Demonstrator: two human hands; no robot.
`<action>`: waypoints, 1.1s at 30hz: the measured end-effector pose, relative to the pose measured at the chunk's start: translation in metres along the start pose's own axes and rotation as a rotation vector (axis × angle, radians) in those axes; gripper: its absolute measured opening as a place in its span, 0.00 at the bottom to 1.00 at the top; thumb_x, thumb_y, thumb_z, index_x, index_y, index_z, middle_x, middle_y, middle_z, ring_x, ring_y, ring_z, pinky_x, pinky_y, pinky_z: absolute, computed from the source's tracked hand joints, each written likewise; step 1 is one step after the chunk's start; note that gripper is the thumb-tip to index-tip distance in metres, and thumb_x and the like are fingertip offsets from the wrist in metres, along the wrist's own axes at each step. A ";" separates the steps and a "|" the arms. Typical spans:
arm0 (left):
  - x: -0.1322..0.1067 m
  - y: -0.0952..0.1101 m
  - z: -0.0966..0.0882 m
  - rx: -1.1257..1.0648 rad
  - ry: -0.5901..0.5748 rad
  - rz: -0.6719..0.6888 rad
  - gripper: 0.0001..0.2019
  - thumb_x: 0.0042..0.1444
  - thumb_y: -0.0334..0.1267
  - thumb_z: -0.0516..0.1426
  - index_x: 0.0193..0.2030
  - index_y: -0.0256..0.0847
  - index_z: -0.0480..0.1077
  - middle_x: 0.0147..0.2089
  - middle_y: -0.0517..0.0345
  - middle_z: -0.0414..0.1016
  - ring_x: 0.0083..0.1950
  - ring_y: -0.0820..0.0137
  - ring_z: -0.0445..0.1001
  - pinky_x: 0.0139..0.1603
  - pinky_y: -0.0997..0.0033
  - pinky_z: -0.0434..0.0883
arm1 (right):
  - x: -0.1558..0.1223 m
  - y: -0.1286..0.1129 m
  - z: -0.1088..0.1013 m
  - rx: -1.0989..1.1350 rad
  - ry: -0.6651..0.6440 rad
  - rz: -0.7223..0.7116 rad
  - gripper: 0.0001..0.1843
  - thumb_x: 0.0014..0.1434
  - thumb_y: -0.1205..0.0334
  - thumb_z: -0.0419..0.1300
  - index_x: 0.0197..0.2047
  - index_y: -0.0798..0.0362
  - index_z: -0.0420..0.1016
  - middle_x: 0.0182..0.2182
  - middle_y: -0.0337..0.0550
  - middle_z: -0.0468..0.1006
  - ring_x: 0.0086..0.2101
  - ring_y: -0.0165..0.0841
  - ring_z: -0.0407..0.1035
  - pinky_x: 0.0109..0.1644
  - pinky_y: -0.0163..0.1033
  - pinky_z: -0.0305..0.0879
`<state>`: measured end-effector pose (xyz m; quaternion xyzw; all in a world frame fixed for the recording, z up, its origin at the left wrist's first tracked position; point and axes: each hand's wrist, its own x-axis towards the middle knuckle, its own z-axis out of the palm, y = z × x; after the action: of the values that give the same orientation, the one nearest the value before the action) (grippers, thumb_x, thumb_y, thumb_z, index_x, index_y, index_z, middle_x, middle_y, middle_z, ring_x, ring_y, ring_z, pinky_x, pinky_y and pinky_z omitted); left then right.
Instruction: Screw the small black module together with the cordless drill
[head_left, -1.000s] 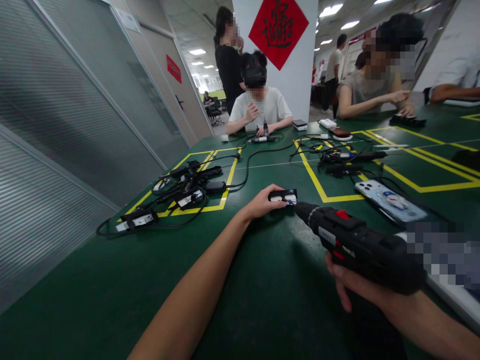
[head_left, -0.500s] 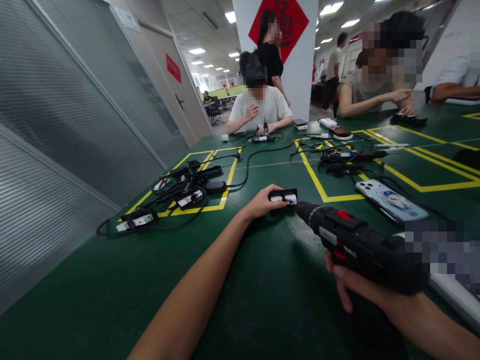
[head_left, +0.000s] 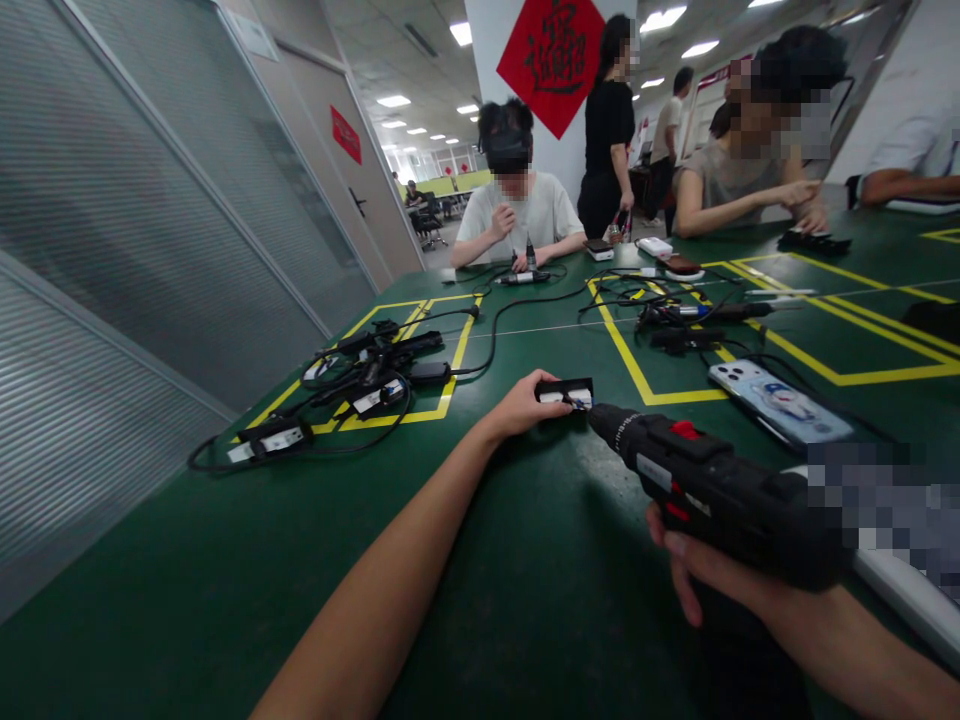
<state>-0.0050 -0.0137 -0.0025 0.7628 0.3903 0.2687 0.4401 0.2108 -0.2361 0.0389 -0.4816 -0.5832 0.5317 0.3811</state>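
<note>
My left hand [head_left: 523, 404] is closed around the left end of a small black box with a white face [head_left: 573, 391], low over the green table. What the box is I cannot make out. In my right hand [head_left: 705, 562] is a black cordless drill [head_left: 720, 490] with red accents, gripped by its handle and pointed left. Its chuck sits close by the right end of the box, near some thin dark wires or bits. Whether the drill's tip touches the box is too small to tell.
A pile of black adapters and cables [head_left: 375, 370] lies within yellow tape at left. More cables and a pen-like tool [head_left: 720, 311] lie at right, beyond a phone [head_left: 780, 400]. One co-worker [head_left: 517, 215] sits opposite, another [head_left: 750, 180] at far right.
Both my hands, the box and the drill hold almost the same place. A standing person in black behind the table has moved right.
</note>
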 end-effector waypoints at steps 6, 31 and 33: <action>0.001 -0.001 0.001 -0.009 -0.010 -0.008 0.29 0.44 0.47 0.64 0.50 0.36 0.63 0.45 0.51 0.73 0.44 0.67 0.72 0.45 0.67 0.69 | -0.002 0.000 0.000 -0.017 0.050 0.006 0.05 0.60 0.56 0.58 0.36 0.48 0.68 0.18 0.32 0.76 0.17 0.32 0.74 0.28 0.39 0.71; 0.000 0.000 0.000 0.044 0.001 -0.011 0.29 0.44 0.48 0.64 0.51 0.36 0.63 0.46 0.51 0.73 0.45 0.66 0.72 0.46 0.66 0.69 | -0.001 0.005 0.000 0.034 0.005 -0.040 0.04 0.60 0.57 0.58 0.38 0.48 0.70 0.18 0.30 0.76 0.17 0.27 0.74 0.25 0.31 0.69; 0.000 -0.001 0.000 0.043 0.004 -0.008 0.29 0.44 0.48 0.64 0.51 0.36 0.63 0.47 0.51 0.73 0.45 0.66 0.72 0.46 0.66 0.69 | -0.001 0.005 0.000 0.045 0.007 -0.024 0.04 0.60 0.58 0.59 0.37 0.48 0.71 0.18 0.30 0.76 0.17 0.26 0.74 0.25 0.30 0.69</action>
<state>-0.0055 -0.0128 -0.0034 0.7699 0.3999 0.2599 0.4240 0.2121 -0.2371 0.0343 -0.4677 -0.5755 0.5384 0.4002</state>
